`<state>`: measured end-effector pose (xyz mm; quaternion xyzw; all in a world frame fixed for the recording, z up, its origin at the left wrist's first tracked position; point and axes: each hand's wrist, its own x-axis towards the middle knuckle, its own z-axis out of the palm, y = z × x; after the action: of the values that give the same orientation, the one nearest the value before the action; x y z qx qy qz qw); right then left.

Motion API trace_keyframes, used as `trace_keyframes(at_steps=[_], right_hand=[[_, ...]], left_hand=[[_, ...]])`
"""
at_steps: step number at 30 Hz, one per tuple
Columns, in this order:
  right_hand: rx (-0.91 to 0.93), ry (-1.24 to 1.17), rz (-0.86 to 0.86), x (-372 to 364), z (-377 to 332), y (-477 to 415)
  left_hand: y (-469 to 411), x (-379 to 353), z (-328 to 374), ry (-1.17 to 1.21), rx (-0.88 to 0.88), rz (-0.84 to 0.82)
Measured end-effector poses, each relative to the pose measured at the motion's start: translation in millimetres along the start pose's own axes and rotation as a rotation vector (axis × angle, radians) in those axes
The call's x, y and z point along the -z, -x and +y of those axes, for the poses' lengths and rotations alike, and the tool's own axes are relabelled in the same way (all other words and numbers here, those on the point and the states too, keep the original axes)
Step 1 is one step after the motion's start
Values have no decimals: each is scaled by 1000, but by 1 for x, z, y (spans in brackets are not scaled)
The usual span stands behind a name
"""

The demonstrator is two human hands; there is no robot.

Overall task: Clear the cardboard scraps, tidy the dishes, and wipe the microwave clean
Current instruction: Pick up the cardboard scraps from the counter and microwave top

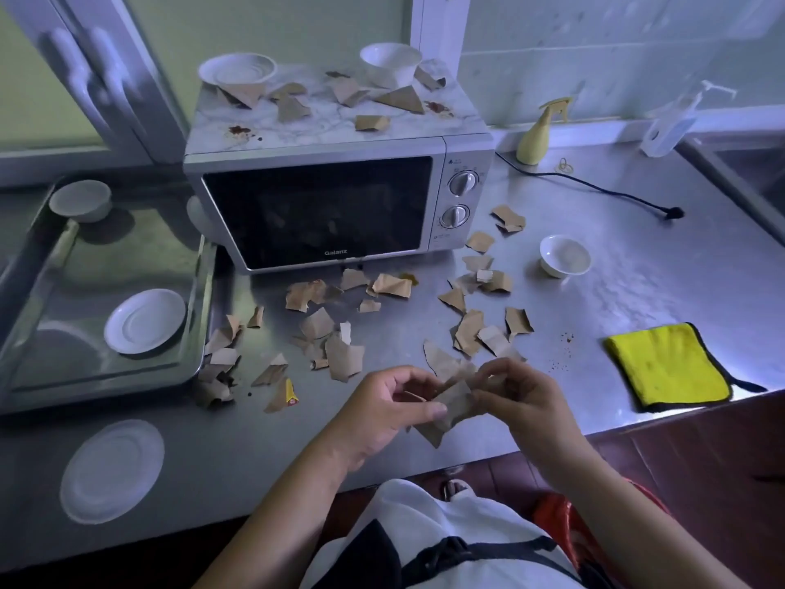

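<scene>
Together we held scraps [455,403] above the near edge of the table [637,299], left grip [388,403] and right grip [524,397] both pinching them, perhaps three pieces; more scraps lay strewn before the microwave [316,210] and on its top.

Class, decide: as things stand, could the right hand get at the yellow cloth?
Probably yes: the yellow cloth lies bare on that side, nothing between it and the right hand, though its fingers pinch a cardboard scrap.
</scene>
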<state>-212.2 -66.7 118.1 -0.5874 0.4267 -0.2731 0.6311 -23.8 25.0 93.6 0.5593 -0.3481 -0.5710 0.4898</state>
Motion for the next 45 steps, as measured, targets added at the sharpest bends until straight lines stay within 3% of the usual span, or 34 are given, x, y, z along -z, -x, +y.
trace_keyframes(at_steps=[9, 15, 17, 19, 22, 27, 35, 41, 45], right_hand=[[-54, 388, -48, 30, 6, 11], [-141, 309, 33, 51, 12, 19], [-156, 259, 88, 61, 15, 19], [-160, 253, 160, 70, 17, 19], [-175, 196, 233, 81, 19, 22], [-179, 72, 292, 101, 17, 27], [-197, -4, 373, 129, 16, 18], [-248, -60, 355, 145, 25, -4], [-286, -23, 372, 154, 38, -25]], left_hand=[[-28, -20, -8, -254, -41, -27], [-48, -28, -11, -226, 49, -229], [-62, -16, -14, -198, 78, -145], [-81, -1, -23, -234, 96, 92], [-116, 15, -47, -479, 179, 329], [-164, 11, -78, -792, 309, 288], [-187, -17, -89, -1089, 285, 376], [-169, -20, -84, -909, 237, 336], [-138, -37, -54, -480, 305, 229]])
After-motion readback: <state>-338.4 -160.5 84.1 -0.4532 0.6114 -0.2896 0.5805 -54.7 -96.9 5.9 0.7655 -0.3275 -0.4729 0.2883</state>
